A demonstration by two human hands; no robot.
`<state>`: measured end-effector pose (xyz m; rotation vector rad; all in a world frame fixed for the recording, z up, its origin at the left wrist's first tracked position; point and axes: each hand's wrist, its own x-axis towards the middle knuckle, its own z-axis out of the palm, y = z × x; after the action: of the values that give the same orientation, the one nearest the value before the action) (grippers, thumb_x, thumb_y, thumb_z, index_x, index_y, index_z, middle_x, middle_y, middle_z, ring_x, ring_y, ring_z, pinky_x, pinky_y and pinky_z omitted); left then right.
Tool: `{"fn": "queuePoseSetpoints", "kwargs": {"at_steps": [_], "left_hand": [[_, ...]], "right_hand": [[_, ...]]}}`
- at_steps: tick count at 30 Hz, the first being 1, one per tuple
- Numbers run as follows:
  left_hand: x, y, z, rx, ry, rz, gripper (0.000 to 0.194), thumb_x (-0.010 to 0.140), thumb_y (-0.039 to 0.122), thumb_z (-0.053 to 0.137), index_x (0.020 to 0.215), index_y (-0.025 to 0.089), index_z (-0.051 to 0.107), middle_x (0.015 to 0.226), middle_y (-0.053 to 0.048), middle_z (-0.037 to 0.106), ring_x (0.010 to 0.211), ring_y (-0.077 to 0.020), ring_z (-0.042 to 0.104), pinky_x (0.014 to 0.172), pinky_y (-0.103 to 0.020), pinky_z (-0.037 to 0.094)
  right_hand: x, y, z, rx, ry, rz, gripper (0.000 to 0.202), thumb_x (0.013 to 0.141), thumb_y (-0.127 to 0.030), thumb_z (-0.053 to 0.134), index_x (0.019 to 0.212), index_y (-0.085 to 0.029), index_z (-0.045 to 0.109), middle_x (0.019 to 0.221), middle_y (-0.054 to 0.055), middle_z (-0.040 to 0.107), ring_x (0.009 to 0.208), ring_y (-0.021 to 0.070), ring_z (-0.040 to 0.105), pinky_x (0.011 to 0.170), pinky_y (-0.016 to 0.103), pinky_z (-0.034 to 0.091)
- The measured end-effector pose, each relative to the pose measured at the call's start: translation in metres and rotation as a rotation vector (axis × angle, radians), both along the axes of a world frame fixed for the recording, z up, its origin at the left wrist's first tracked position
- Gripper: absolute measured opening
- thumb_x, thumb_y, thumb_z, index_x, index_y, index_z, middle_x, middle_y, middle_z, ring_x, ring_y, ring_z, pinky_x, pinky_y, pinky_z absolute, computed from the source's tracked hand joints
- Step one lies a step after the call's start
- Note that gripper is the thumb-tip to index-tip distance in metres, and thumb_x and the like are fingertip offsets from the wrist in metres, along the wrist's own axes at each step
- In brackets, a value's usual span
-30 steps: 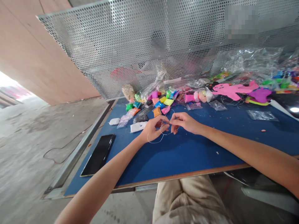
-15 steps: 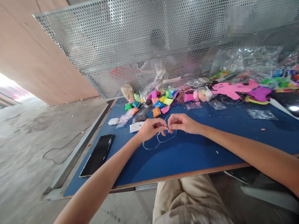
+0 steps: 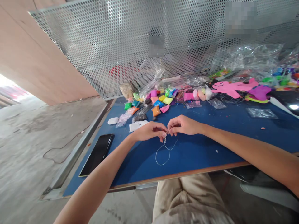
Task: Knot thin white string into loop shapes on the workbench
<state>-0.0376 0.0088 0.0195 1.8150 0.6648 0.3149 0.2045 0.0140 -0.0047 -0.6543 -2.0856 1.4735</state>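
A thin, silvery wire [image 3: 163,164] hangs in loops below my fingers, with a twisted stretch near the top. My left hand [image 3: 150,130] pinches the wire close to this twisted part. Right beside it, my right hand [image 3: 182,125] is closed on the wire's upper end, its fingertips nearly meeting the left ones. The fingers hide part of the twist. Both hands are held over the blue table [image 3: 187,155]. Just behind the left hand lies a white packet [image 3: 137,125].
Colourful clay packets [image 3: 156,111] and clear plastic bags [image 3: 259,59] lie along a perforated metal panel [image 3: 130,40]. A pink figure cutout [image 3: 230,88] rests at the back right. On the left are a black phone [image 3: 97,154] and a white rounded case [image 3: 113,120].
The wire loops have swung down and now hang lower below the hands. My left hand has shifted slightly down, and the twisted part shows more clearly.
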Motion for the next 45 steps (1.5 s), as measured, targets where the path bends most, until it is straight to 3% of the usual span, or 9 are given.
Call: {"fn": "queuePoseSetpoints", "kwargs": {"at_steps": [7,14,24,30,34,38,41,45], "left_hand": [[0.003,0.001,-0.004,0.112,-0.009,0.052,0.026,0.086,0.04,0.069,0.091,0.015,0.072,0.079,-0.005,0.071,0.07,-0.0131,0.068,0.068,-0.024,0.054],[0.004,-0.004,0.001,0.267,-0.019,0.078,0.029,0.089,0.044,0.065,0.09,0.015,0.068,0.077,-0.005,0.068,0.068,-0.0137,0.065,0.065,-0.025,0.053],[0.001,-0.005,0.005,0.828,0.133,0.076,0.023,0.098,0.035,0.051,0.09,0.019,0.066,0.084,-0.005,0.067,0.076,-0.0153,0.06,0.071,-0.027,0.045],[-0.003,-0.001,0.003,0.903,0.179,0.148,0.021,0.098,0.034,0.05,0.093,0.021,0.066,0.083,-0.004,0.066,0.072,-0.014,0.06,0.065,-0.025,0.042],[-0.005,0.0,0.004,0.967,0.164,0.144,0.022,0.099,0.032,0.048,0.099,0.021,0.067,0.091,-0.005,0.07,0.074,-0.0133,0.062,0.064,-0.024,0.042],[-0.005,-0.001,0.003,1.135,0.205,0.158,0.02,0.099,0.029,0.049,0.101,0.022,0.068,0.091,-0.003,0.072,0.073,-0.0126,0.064,0.062,-0.023,0.041],[-0.005,-0.002,0.003,1.253,0.215,0.16,0.017,0.097,0.03,0.053,0.099,0.023,0.069,0.083,0.0,0.072,0.066,-0.012,0.063,0.06,-0.024,0.04],[-0.005,-0.002,0.003,1.17,0.195,0.087,0.019,0.099,0.026,0.049,0.103,0.021,0.067,0.084,-0.001,0.073,0.065,-0.0101,0.064,0.059,-0.022,0.042]], "right_hand": [[0.002,-0.002,0.004,0.049,-0.034,-0.004,0.015,0.086,-0.029,0.068,0.092,-0.016,0.07,0.083,0.004,0.075,0.067,0.0145,0.069,0.069,0.028,0.056],[0.001,-0.004,0.006,0.047,-0.018,-0.028,0.018,0.088,-0.033,0.066,0.092,-0.015,0.069,0.082,0.006,0.076,0.066,0.0154,0.07,0.066,0.027,0.057],[-0.003,-0.006,0.001,-0.031,0.01,-0.113,0.021,0.088,-0.035,0.068,0.091,-0.014,0.07,0.078,0.006,0.074,0.063,0.0145,0.068,0.062,0.026,0.056],[-0.007,-0.007,-0.002,-0.064,0.089,-0.157,0.024,0.089,-0.038,0.068,0.092,-0.014,0.069,0.079,0.006,0.073,0.063,0.0138,0.066,0.064,0.027,0.054],[-0.009,-0.005,-0.002,-0.17,0.156,-0.147,0.025,0.088,-0.038,0.07,0.091,-0.014,0.067,0.076,0.005,0.071,0.063,0.0125,0.063,0.064,0.026,0.052],[-0.008,-0.002,-0.002,-0.267,0.178,-0.123,0.026,0.085,-0.038,0.074,0.091,-0.013,0.068,0.072,0.003,0.069,0.06,0.0107,0.06,0.06,0.024,0.05],[-0.005,0.0,-0.001,-0.252,0.159,-0.095,0.026,0.085,-0.038,0.074,0.09,-0.013,0.07,0.073,0.004,0.07,0.06,0.011,0.06,0.06,0.024,0.05],[-0.002,0.002,0.001,-0.219,0.118,-0.044,0.028,0.084,-0.039,0.073,0.092,-0.012,0.072,0.074,0.005,0.071,0.061,0.0135,0.062,0.06,0.027,0.051]]}}
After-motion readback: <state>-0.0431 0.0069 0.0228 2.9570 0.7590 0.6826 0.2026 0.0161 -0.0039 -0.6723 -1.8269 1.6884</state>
